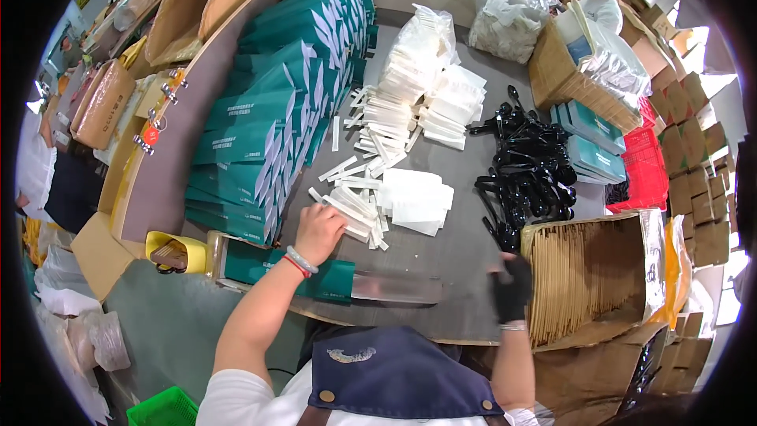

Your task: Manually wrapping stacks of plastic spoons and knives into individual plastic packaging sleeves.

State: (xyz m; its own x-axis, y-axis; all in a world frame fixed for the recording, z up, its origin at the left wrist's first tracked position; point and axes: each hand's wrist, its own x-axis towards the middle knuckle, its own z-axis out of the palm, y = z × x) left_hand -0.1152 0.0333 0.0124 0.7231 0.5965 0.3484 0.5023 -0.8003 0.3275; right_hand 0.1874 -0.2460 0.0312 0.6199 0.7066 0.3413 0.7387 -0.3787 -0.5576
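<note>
From far off, I watch the left hand (322,235) bend its fingers onto the white strips (351,214); I can't tell if it grips one. The black-gloved right hand (511,290) is a blur just below the black spoons (532,159), so I can't tell its grip. A green packet (335,280) lies just below the left hand. I think this is the picking-up step, and next calls for a light pinch on one strip.

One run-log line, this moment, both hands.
left hand: at narrow white paper-like strips | right hand: black-gloved, blurred, near glossy black plastic utensils | grip: unclear, both
</note>
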